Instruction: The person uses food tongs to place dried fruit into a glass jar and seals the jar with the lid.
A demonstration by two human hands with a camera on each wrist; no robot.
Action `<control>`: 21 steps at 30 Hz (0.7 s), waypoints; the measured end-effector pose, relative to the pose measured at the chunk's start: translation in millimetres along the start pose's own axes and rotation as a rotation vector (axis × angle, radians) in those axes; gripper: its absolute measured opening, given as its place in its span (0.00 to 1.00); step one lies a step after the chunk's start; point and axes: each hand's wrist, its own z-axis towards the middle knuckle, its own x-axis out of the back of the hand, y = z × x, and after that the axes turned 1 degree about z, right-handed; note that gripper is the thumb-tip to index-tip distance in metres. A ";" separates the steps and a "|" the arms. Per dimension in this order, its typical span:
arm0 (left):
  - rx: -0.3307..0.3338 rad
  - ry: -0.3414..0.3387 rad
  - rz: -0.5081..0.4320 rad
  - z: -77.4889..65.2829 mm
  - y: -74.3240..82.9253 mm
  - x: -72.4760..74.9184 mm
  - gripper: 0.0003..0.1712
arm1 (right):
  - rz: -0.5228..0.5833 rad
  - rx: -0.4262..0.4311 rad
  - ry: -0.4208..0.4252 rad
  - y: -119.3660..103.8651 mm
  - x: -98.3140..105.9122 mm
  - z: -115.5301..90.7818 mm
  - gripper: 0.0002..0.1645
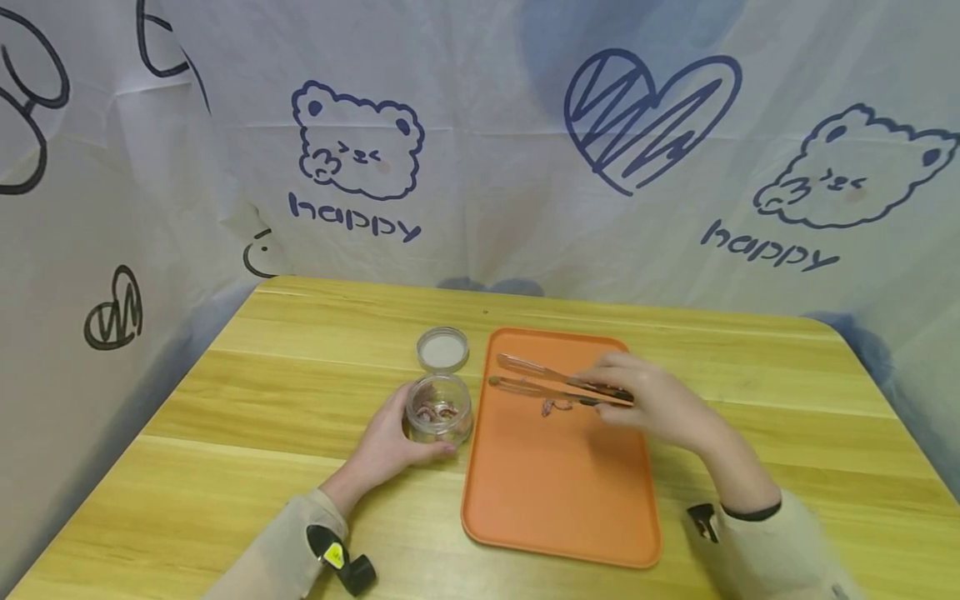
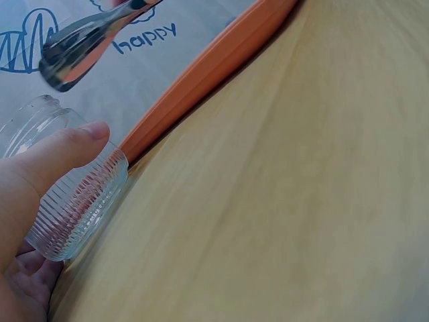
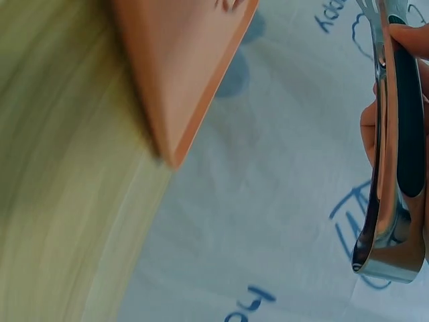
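Observation:
My left hand (image 1: 390,440) grips a clear glass jar (image 1: 439,417) from its left side, thumb across the near wall. Small reddish pieces lie inside the jar; its ribbed wall shows in the left wrist view. In my right hand (image 1: 648,398) are metal tongs (image 3: 395,154) with dark grip panels, held over the orange tray (image 1: 558,492). The two arms of the tongs stand apart, their tips pointing left toward the jar, with nothing between them. Below the tongs, a few small reddish curled pieces (image 1: 555,407) lie on the tray.
A round clear-rimmed lid (image 1: 442,349) lies on the wooden table (image 1: 262,392) behind the jar. The tray's raised rim runs close along the jar's right side. A printed cloth (image 1: 510,208) hangs behind the table and along its left side.

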 end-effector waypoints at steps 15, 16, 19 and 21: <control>0.013 -0.006 0.011 -0.4 0.8 1.1 0.59 | -0.012 0.001 0.091 35.6 12.0 -50.5 0.23; 0.013 -0.005 0.008 -0.4 1.1 1.2 0.59 | -0.007 0.000 0.088 37.2 11.9 -52.2 0.23; 0.002 -0.005 0.005 -0.3 0.9 1.3 0.59 | 0.000 -0.007 0.082 40.6 11.2 -55.9 0.23; 0.001 -0.006 0.008 -0.1 0.6 1.1 0.59 | -0.003 -0.016 0.073 42.8 10.3 -58.4 0.23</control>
